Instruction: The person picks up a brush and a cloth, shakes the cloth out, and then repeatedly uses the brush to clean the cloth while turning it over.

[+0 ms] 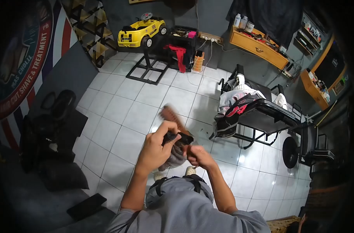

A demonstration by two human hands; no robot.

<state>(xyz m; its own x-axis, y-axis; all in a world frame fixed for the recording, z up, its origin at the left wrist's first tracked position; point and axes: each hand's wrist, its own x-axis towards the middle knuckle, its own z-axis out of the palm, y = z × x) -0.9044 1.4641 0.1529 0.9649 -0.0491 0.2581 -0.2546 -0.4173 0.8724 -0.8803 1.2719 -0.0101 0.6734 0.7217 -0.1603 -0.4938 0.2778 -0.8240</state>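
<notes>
My left hand (155,149) is curled around a small black device, probably a hair clipper (180,138), held out in front of my chest. My right hand (198,156) is closed, its fingertips pinching the clipper's near right end. A blurred brown brush-like thing (172,115) sticks up and to the left just beyond the hands; which hand carries it I cannot tell. A grey cloth (176,156) hangs under the hands. Below them are my grey shirt with black straps and my two pale shoes on the tiles.
A white tiled floor (126,112) spreads ahead. A black reclined barber chair (262,116) with clothes on it stands to the right. A yellow toy car (141,32) sits on a black stand at the back. Black seats (52,128) are on the left, wooden shelves (258,47) on the far wall.
</notes>
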